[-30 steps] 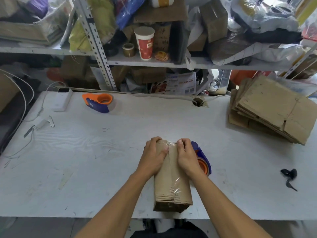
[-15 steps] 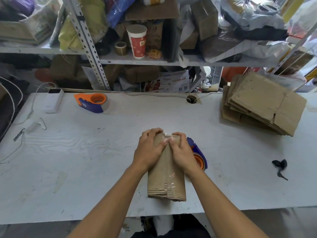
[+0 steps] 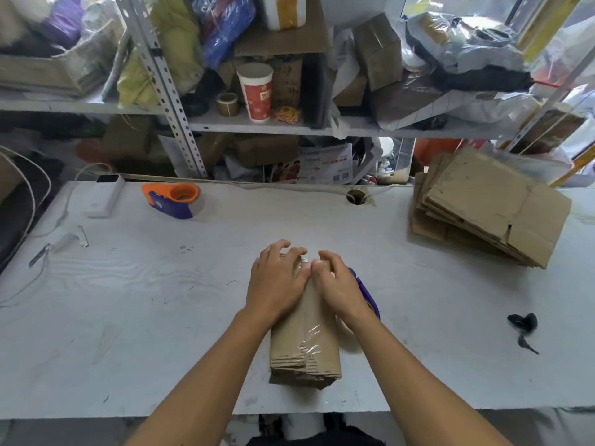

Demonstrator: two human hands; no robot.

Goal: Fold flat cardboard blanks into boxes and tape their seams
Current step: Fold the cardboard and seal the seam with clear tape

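Observation:
A narrow brown cardboard box (image 3: 306, 344) lies lengthwise on the white table (image 3: 145, 300) in front of me, with a strip of clear tape (image 3: 310, 336) running along its top seam. My left hand (image 3: 277, 281) and my right hand (image 3: 338, 284) sit side by side on its far end, fingers bent over that edge and thumbs meeting on the tape. A blue and orange tape dispenser (image 3: 367, 294) lies just right of the box, mostly hidden under my right wrist. A stack of flat cardboard blanks (image 3: 489, 204) rests at the far right.
A second orange and blue tape dispenser (image 3: 172, 201) sits at the far left beside a white power bank (image 3: 106, 199) with cables. A small black object (image 3: 523, 325) lies to the right. Cluttered metal shelves (image 3: 257, 123) rise behind the table.
Both hands stayed on the box's far end. Their fingers have loosened and spread over the edge, and the thumbs shifted along the tape. The box has not moved on the table.

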